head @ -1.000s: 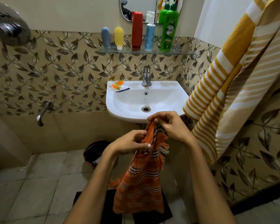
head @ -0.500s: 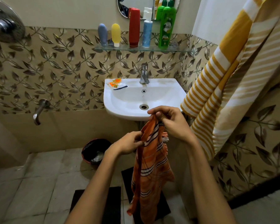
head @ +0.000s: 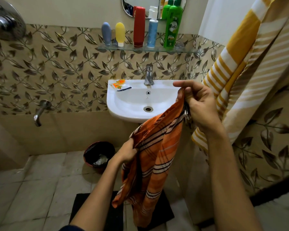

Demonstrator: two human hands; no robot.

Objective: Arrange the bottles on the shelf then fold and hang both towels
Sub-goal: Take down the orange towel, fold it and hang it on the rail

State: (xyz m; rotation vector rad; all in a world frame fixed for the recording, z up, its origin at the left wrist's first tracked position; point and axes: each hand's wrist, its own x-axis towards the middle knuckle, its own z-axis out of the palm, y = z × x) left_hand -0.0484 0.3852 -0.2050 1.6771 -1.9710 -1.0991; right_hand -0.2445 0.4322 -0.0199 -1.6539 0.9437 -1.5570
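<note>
orange towel (head: 157, 157) hangs long axis 1 to 7 o'clock; right hand (head: 197, 104) pinches top corner, left hand (head: 126, 152) grips lower edge at 7.

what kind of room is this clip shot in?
A home bathroom, most likely: a white wall-hung sink with a tap, a glass shelf of toiletry bottles under a mirror, and a shower fitting on the tiled wall.

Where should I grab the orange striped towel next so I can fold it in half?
Probably the loose bottom edge of the orange striped towel, from below. The right hand pinches one top corner high and the left hand grips the edge lower, so the cloth hangs slanted with its bottom free.
</note>
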